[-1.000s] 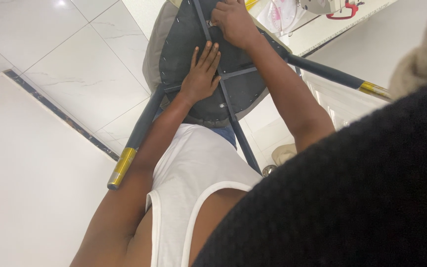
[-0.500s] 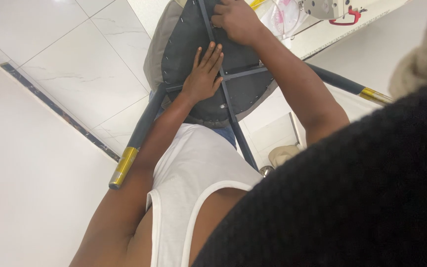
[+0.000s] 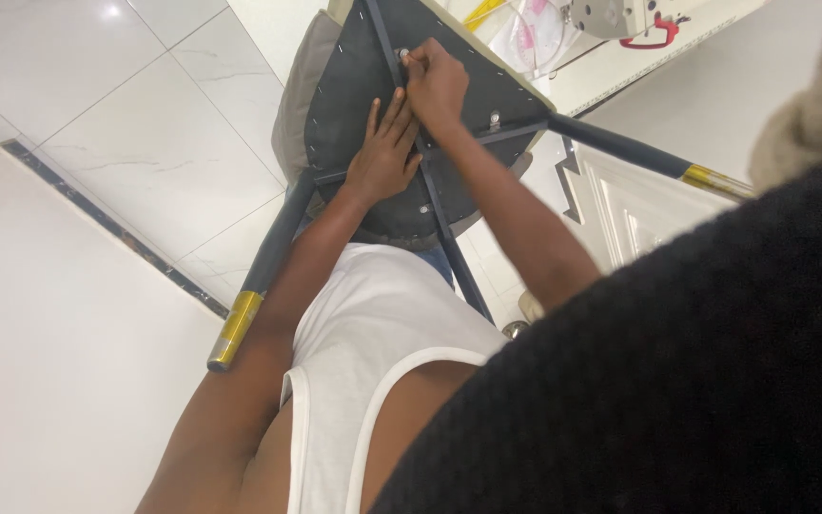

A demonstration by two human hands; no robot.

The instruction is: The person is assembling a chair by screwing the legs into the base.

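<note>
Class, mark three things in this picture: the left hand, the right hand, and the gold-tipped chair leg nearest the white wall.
left hand (image 3: 382,160), head view, on the back of the hand
right hand (image 3: 438,86), head view, on the knuckles
gold-tipped chair leg (image 3: 232,330), head view, on its gold end cap

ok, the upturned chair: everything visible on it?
The chair is tipped with its dark seat underside facing the camera, staples along the edge, grey padding at the rim. Dark metal crossbars with bolts; dark legs with gold tips. The left hand lies flat on the underside; the right hand pinches at a bar.
</note>
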